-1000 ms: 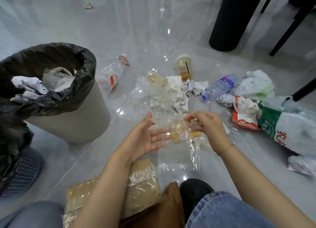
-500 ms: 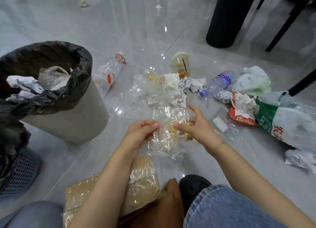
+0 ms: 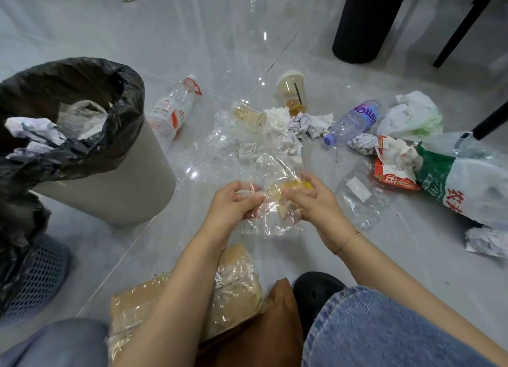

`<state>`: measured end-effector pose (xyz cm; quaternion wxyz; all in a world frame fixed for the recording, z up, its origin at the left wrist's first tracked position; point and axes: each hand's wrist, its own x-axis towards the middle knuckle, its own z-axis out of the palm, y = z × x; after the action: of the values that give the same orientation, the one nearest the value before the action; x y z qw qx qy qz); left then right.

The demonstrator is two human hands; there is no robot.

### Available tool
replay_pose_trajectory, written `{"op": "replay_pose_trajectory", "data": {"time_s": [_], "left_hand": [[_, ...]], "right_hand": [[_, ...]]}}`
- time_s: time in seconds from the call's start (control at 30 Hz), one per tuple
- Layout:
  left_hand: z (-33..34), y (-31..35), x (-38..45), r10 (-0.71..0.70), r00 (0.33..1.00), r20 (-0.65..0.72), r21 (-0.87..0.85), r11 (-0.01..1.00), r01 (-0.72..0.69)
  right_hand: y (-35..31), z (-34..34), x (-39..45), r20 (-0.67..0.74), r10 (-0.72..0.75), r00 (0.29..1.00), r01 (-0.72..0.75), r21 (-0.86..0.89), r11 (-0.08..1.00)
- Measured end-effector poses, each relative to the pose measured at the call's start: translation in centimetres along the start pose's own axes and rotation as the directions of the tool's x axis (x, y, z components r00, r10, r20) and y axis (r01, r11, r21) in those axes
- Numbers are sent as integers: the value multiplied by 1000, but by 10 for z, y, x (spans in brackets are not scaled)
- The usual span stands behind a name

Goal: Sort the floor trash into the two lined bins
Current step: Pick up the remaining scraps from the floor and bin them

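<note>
Both hands, left hand [image 3: 236, 201] and right hand [image 3: 308, 199], grip one wrapper [image 3: 270, 215]; bin [image 3: 110, 179] part-filled, bottles [image 3: 354, 122] and paper [image 3: 308, 124] beyond remain.

Left hand [image 3: 233, 201] and right hand [image 3: 310, 199] meet, each grip curled, pinching.

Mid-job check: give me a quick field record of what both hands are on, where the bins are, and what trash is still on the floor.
left hand: grips clear wrapper
right hand: grips same wrapper, something yellow inside
grey bin: left of hands, black liner, paper and plastic inside
mesh bin: far left, black liner, contents hidden
floor trash: two bottles, drink cup, crumpled paper, plastic bags
</note>
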<state>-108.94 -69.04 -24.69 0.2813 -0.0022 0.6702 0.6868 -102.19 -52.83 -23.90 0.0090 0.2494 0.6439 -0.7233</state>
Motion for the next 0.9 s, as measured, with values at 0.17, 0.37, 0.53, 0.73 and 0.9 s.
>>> {"op": "replay_pose_trajectory", "data": {"time_s": [0.17,0.37,0.53,0.73,0.9], "left_hand": [[-1,1,-2,18,1000,18,-27,999,-17],[2,7,-8,22,998,56,-159,987,-13],[-7,10,-2,-40,999,37,-350,935,51],[-7,17,-8,-244,946,213,-389,867,311],[2,7,-7,-92,993,78,-90,991,99]], "right_hand": [[1,-3,-5,29,-20,999,20,10,1000],[0,-10,-3,113,43,993,-74,291,954],[4,-11,-2,124,86,989,-139,530,837],[-3,-23,-1,70,-29,997,8,288,958],[-7,-14,-1,57,-160,985,166,-114,980]]}}
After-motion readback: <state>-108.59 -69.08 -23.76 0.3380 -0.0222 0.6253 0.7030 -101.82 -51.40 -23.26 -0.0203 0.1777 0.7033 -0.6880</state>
